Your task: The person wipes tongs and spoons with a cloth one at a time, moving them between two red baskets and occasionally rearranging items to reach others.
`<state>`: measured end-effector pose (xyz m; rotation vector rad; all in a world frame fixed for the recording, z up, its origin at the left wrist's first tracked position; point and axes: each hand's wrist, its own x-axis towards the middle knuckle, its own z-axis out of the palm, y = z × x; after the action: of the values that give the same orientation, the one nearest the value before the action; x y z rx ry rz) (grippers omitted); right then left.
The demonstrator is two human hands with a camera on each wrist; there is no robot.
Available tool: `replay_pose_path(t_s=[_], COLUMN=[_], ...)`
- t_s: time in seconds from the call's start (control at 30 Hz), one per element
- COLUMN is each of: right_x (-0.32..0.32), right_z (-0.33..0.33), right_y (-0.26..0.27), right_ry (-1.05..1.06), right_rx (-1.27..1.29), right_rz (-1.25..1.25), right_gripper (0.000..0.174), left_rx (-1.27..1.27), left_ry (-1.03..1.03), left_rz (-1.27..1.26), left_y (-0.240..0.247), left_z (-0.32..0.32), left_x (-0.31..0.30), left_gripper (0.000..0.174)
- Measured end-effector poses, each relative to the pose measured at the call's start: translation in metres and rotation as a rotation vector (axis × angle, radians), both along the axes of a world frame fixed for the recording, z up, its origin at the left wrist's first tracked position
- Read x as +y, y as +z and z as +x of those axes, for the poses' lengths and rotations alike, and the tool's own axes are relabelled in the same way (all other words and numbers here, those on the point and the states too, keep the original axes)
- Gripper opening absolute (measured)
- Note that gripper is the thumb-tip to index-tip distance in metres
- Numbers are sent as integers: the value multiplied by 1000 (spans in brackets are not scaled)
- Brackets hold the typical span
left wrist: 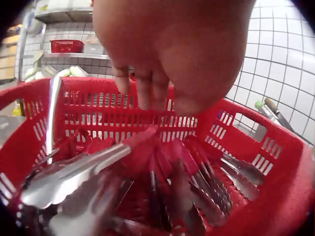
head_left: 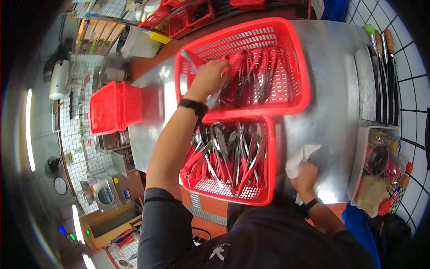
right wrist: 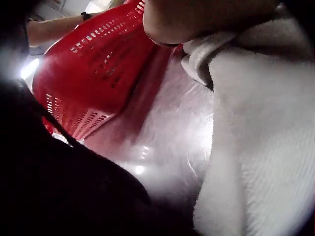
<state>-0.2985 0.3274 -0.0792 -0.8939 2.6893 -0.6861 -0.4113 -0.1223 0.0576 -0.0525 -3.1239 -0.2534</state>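
Note:
My left hand (head_left: 209,80) is over the far red basket (head_left: 300,67), fingers pointing down above several red-handled tongs (head_left: 268,67). In the left wrist view, one pair of metal tongs (left wrist: 78,177) lies across the others, its red handle end just below the fingers (left wrist: 143,91). My right hand (head_left: 306,176) grips a white cloth (head_left: 298,163) over the metal table, beside the near basket (head_left: 270,179). The cloth (right wrist: 261,128) hangs in folds in the right wrist view. The near basket is heaped with red-handled tongs (head_left: 233,152).
Stacked red containers (head_left: 117,107) stand at the left of the metal table (head_left: 329,89). Knives (head_left: 389,80) hang along the tiled wall at right. Below them sits a white bin (head_left: 358,179) of jars and bottles. A metal handle leans in the far basket's left corner.

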Motion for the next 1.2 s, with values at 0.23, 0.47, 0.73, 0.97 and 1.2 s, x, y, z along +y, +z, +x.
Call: replay_pose_path(t_s=[0.23, 0.47, 0.73, 0.97, 1.2], right_x=[3, 6, 3, 2, 5], right_z=[-1, 1, 6, 9, 14], right_y=[0, 0, -3, -1, -14], right_ry=[-19, -32, -64, -108, -235], right_rx=[-72, -16, 64, 138, 147], right_rz=[3, -66, -74, -70, -220], right_gripper=[44, 37, 36, 40, 38], left_rx=[-163, -124, 728, 705, 628], left_ry=[284, 316, 417, 361, 685], left_rz=[-202, -102, 455, 1608, 1877], left_y=[-47, 28, 203, 112, 98], left_z=[-62, -65, 56, 226, 310], left_x=[16, 21, 10, 93, 144], left_gripper=[55, 49, 52, 54, 20])
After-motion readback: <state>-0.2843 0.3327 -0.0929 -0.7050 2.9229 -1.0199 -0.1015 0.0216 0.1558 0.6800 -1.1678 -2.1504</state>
